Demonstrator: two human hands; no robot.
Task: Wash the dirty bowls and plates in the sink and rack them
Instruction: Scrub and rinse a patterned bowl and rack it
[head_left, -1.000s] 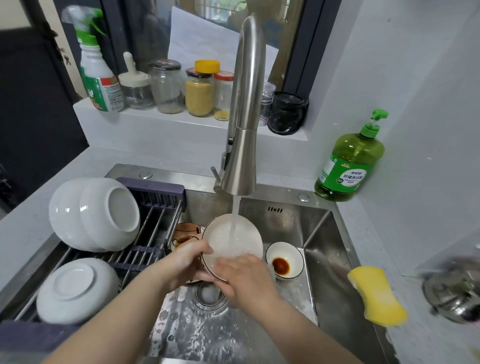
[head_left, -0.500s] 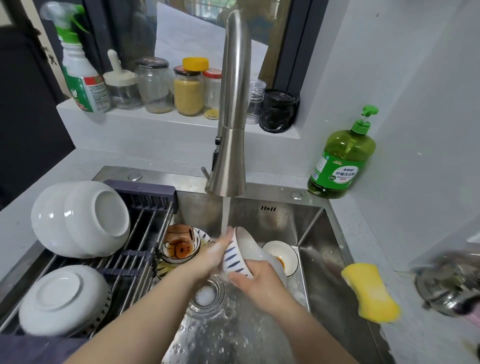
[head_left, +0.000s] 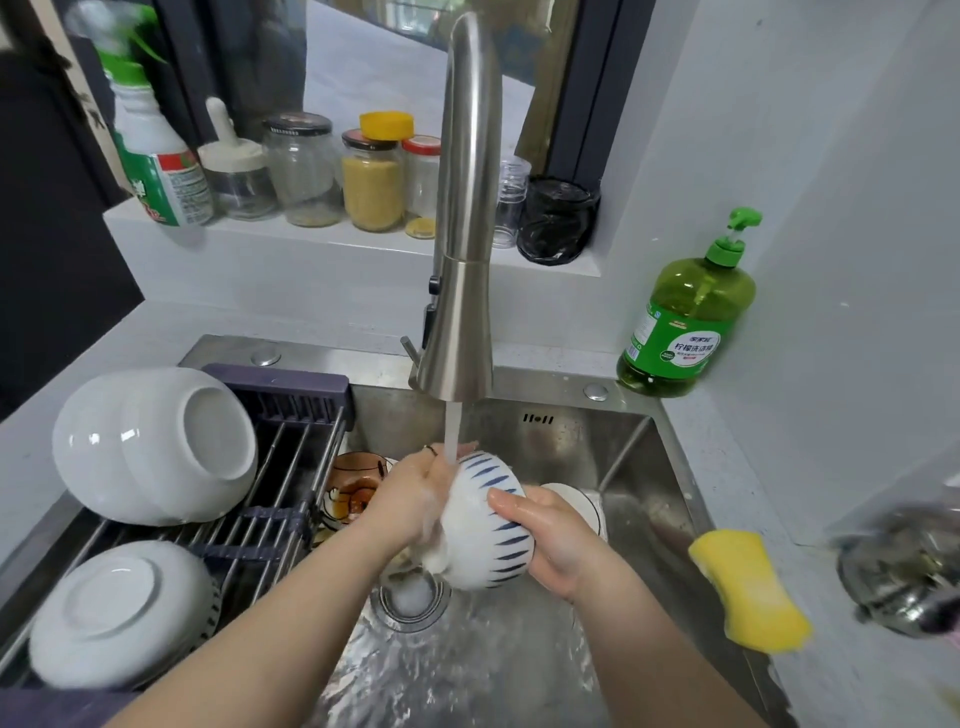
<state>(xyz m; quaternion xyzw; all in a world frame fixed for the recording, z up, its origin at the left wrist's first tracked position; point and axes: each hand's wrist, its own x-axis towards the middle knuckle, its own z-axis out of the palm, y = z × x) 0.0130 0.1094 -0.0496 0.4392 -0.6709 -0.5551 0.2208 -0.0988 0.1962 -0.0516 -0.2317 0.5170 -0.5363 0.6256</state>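
Observation:
A white bowl with blue dashes (head_left: 485, 525) is held bottom-up under the running tap (head_left: 460, 291), over the sink (head_left: 618, 467). My left hand (head_left: 413, 499) grips its soapy left side and my right hand (head_left: 553, 540) grips its right side. Behind my left hand an amber patterned bowl (head_left: 353, 480) lies in the sink. A small white dish (head_left: 582, 506) shows behind my right hand. On the rack (head_left: 291, 457) at the left, two large white bowls (head_left: 156, 447) lie on their sides, and a white bowl (head_left: 119, 613) rests upside down in front.
A yellow sponge (head_left: 748, 587) lies on the sink's right edge. A green dish soap bottle (head_left: 685, 317) stands at the back right corner. Jars (head_left: 374, 176) and a spray bottle (head_left: 156, 150) line the window ledge. A blurred metal lid (head_left: 904, 566) sits at the far right.
The bowl was open side up under the water, then tipped sideways, and now it is turned bottom-up. Both hands have shifted round its outside.

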